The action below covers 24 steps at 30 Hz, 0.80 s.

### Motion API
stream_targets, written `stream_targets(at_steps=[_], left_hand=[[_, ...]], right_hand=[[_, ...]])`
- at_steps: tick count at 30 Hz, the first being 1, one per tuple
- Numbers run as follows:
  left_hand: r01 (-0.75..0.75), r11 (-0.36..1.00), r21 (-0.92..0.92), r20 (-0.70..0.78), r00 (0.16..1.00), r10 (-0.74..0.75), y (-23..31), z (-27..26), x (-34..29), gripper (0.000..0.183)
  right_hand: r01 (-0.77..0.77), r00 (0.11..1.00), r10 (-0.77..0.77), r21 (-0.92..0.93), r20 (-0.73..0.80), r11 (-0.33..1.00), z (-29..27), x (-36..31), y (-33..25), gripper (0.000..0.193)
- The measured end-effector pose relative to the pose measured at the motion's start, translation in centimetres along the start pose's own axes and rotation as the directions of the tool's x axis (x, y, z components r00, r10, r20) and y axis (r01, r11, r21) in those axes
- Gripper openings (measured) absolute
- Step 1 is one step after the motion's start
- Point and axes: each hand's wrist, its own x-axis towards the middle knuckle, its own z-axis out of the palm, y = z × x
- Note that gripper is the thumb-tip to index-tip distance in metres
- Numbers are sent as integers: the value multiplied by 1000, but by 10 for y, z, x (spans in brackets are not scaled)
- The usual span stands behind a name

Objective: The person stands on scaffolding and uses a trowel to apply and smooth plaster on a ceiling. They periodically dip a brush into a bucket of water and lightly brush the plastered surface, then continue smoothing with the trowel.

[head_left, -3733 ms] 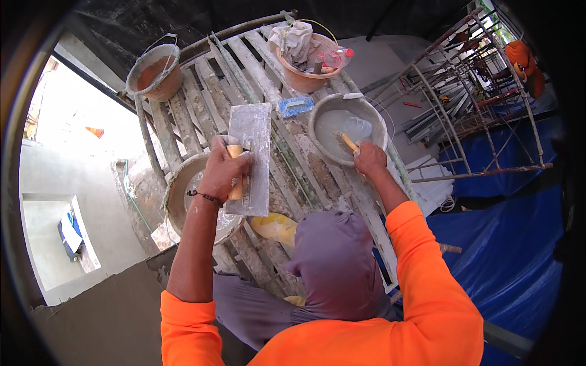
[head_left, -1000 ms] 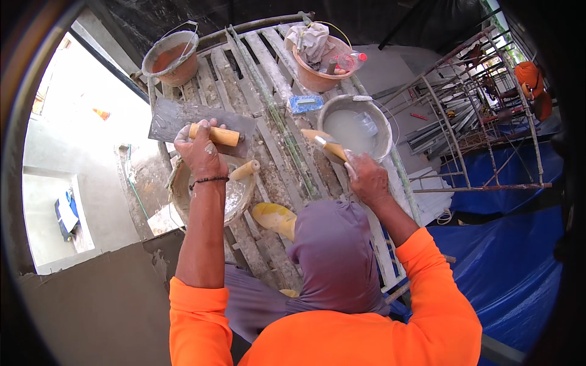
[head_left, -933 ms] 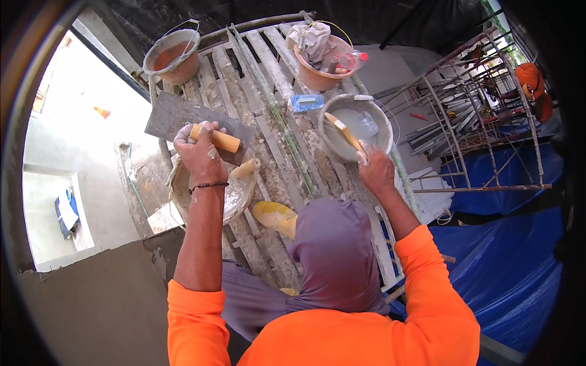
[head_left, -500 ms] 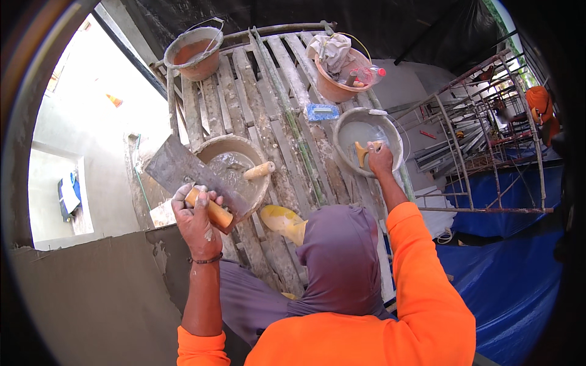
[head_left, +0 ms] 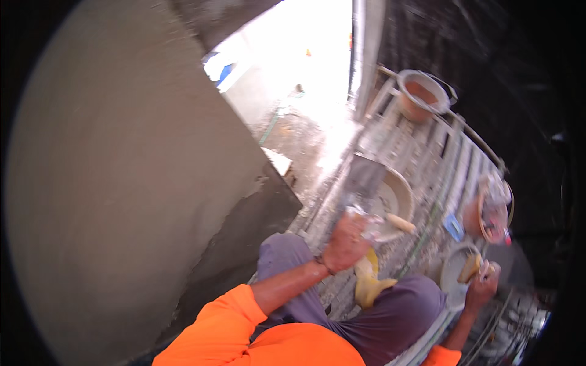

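My left hand grips the handle of a flat steel trowel, its grey blade raised over a round mortar pan. The hand is blurred by motion. My right hand is closed on a wooden-handled tool at the rim of a pale bowl on the right. Another wooden handle rests in the mortar pan. My legs in purple trousers and my orange sleeves fill the lower edge.
A broad grey plastered wall fills the left side. I am on slatted wooden planks. On them stand an orange bucket, an orange basin and a small blue object. A yellow glove lies by my knee.
The view has swung left toward the wall. My left hand has carried the trowel off the pan toward the wall side; my right hand has stayed at the pale bowl.
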Motion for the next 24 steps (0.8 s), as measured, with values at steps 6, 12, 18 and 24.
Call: stream_targets(at_steps=[6, 12, 18, 24], left_hand=[[-22, 997, 75, -152, 988, 33, 33, -4, -12, 77], [93, 994, 61, -239, 968, -76, 15, -54, -39, 68], [194, 967, 166, -387, 914, -117, -30, -71, -77, 48], [306, 908, 285, -464, 873, -149, -69, -69, -108, 50]], right_hand=[[356, 795, -491, 382, 356, 853, 36, 37, -214, 14], [330, 508, -726, 674, 463, 661, 76, -5, -345, 12], [8, 216, -849, 868, 483, 496, 134, -26, -371, 50], [-554, -247, -419, 228, 874, 801, 192, -51, -398, 58]])
